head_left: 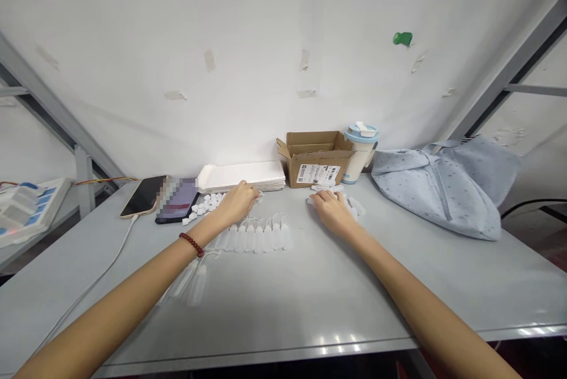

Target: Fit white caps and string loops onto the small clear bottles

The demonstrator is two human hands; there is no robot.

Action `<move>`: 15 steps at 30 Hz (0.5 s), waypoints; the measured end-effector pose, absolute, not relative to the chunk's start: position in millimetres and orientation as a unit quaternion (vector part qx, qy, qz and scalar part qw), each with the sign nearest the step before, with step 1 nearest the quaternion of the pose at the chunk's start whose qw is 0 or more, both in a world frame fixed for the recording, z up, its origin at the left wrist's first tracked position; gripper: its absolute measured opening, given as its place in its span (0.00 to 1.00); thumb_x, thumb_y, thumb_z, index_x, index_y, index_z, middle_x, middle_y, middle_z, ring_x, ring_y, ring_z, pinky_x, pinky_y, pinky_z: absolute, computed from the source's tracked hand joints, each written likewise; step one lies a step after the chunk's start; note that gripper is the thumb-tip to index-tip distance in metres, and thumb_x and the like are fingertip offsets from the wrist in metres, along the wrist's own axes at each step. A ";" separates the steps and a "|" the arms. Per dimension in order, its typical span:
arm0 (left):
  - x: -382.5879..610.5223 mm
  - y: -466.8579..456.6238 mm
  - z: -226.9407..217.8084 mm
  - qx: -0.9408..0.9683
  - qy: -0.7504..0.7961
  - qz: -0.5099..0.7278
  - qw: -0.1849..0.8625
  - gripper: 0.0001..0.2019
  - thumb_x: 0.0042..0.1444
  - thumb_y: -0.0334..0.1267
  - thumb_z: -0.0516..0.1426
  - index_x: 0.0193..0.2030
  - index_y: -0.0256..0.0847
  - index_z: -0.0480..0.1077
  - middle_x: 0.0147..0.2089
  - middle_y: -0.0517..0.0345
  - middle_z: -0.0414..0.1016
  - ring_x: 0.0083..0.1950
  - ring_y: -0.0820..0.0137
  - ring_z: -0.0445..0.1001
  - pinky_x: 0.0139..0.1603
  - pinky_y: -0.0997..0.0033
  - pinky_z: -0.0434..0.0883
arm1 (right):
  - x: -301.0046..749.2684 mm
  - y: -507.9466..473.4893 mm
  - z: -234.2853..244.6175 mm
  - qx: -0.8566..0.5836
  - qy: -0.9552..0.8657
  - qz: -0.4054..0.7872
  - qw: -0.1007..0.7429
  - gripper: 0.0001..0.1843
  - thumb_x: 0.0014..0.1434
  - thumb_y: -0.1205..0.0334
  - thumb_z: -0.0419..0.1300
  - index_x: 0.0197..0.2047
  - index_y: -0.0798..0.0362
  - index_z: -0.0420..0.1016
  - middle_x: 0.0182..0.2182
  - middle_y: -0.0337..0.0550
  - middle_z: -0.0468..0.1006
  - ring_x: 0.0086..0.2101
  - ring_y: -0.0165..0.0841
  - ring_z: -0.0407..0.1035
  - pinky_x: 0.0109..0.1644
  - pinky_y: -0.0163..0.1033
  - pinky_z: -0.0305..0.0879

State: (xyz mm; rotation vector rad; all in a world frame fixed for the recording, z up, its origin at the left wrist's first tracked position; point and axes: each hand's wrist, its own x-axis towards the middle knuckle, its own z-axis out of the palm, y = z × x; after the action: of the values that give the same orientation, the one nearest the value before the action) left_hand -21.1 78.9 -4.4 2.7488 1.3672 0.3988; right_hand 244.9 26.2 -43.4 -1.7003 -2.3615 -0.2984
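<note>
L hand [239, 201]: palm down, fingers bent & close together, at far edge of the bottle row.
R hand [333, 209]: fingers curled over the loose bottles [357, 206].
Grip, both: a pale bit shows by L fingertips on my feed, but the view's too small & blocked; can't tell if either hand is pinching anything.
Bottle row [257, 240]: btwn the hands, nearer L, thin tubes [277, 218] on the far ends. If I let L drop low on a pull-back, it could snag a tube & skew the line.
Side bottles [197, 287]: nearer me than L hand, tubes close to the bracelet [191, 244]; beads could hook one & drag it.
Caps [207, 206]: white heap just left of L hand; a knuckle brush could scatter them.
Box [316, 160]: just beyond R hand; a fwd shove could bump it into the cup [357, 163] & tip that.
Cable [110, 261]: left of L forearm; an elbow swing could catch it & yank the phone [144, 197].
</note>
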 end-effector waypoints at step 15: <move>-13.4 29.9 30.8 0.766 0.551 0.306 0.129 0.10 0.53 0.38 0.53 0.33 0.37 0.74 0.38 0.52 0.78 0.40 0.63 0.74 0.44 0.65 0.68 | 224.5 9.6 -34.9 -0.510 -0.828 -0.036 0.232 0.14 0.61 0.71 0.49 0.48 0.55 0.68 0.44 0.52 0.75 0.46 0.40 0.67 0.48 0.45 0.59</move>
State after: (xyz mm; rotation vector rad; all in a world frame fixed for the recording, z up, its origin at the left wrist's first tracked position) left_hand -13.4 29.9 30.8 2.2261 1.6018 0.8911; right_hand 224.5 9.6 -34.9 -1.4019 -2.2750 -0.0982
